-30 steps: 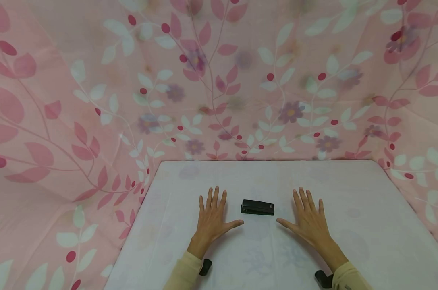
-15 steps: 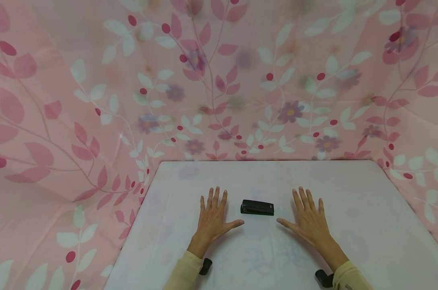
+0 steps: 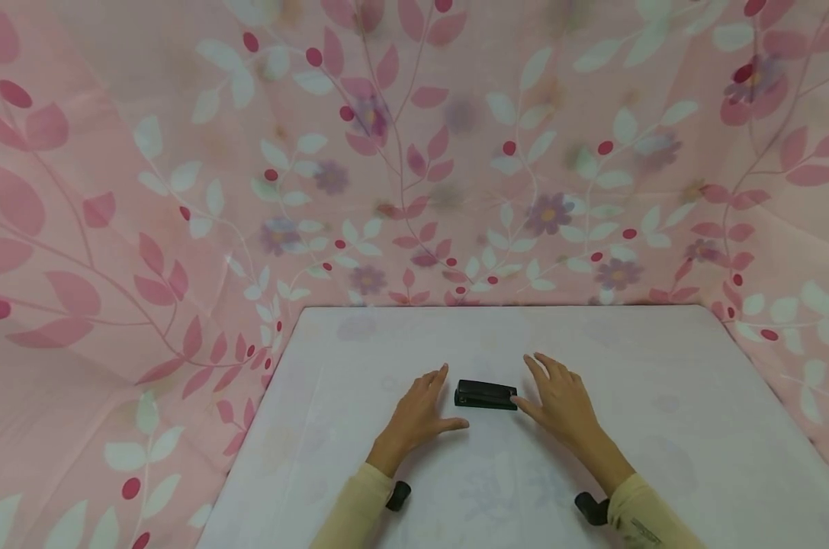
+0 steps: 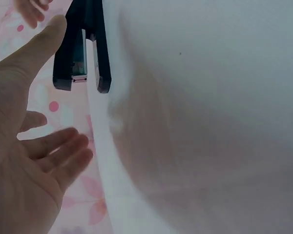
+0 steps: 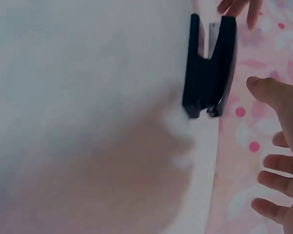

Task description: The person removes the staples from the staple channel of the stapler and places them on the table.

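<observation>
A black stapler (image 3: 484,394) lies lengthwise across the middle of the white table. In the left wrist view the stapler (image 4: 81,44) shows its gaping front end; the right wrist view shows the stapler (image 5: 210,68) with its hinge end nearer. My left hand (image 3: 417,412) is just left of it, thumb spread from the fingers, holding nothing. At its right end is my right hand (image 3: 560,400), fingers loosely bent and thumb tip overlapping the stapler's end in the head view. In the right wrist view a gap shows between the right thumb (image 5: 273,92) and the stapler.
The table (image 3: 359,351) has a white cloth with faint patterns. Pink floral fabric (image 3: 414,152) hangs behind it and along both sides. Black wrist cameras are strapped at the left cuff (image 3: 399,496) and right cuff (image 3: 591,508).
Both hands have turned inward and moved closer to the stapler from flat, spread positions. Their fingers have bent a little. The stapler has stayed in place.
</observation>
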{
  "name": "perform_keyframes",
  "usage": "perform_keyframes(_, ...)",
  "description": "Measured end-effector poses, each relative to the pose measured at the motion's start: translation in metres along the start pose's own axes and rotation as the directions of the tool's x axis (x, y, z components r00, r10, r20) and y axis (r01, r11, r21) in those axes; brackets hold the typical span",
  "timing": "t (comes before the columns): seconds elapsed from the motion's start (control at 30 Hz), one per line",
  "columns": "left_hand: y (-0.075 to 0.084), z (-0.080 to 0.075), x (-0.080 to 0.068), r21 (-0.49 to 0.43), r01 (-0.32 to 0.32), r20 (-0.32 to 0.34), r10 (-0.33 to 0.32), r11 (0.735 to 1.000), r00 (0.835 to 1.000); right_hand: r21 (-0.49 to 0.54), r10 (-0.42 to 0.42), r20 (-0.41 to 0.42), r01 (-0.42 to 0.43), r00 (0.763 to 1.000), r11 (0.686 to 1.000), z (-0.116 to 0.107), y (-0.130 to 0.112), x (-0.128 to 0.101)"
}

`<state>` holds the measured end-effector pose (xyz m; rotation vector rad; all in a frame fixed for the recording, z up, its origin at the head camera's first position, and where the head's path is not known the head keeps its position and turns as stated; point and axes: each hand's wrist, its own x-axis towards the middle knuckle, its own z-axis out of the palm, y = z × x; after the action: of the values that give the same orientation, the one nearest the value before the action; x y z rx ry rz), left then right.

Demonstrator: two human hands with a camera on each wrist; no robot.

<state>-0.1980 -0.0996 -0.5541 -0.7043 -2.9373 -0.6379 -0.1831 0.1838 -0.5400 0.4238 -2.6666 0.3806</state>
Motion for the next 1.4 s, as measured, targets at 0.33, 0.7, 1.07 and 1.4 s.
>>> perform_keyframes(0.33, -0.004, 0.017, 0.034, -0.136, -0.092, 0.003, 0.093, 0.986, 0.996, -0.001, -0.172, 0.096, 0.173, 0.98, 0.985, 0.007, -0.044, 0.036)
perform_keyframes(0.7, -0.008, 0.028, 0.047, -0.194, -0.09, 0.011, 0.094, 0.977, 0.996, 0.066, -0.196, 0.272, 0.185, 0.942, 0.98, 0.023, -0.066, 0.057)
perform_keyframes(1.07, -0.011, 0.028, 0.048, -0.201, -0.091, 0.018, 0.097, 0.975, 0.995, 0.073, -0.198, 0.296, 0.185, 0.934, 0.98, 0.035, -0.072, 0.062)
perform_keyframes(1.4, -0.014, 0.028, 0.05, -0.257, -0.09, 0.026, 0.1, 0.962, 0.995, 0.088, -0.17, 0.351, 0.148, 0.921, 0.985, 0.033, -0.072, 0.065)
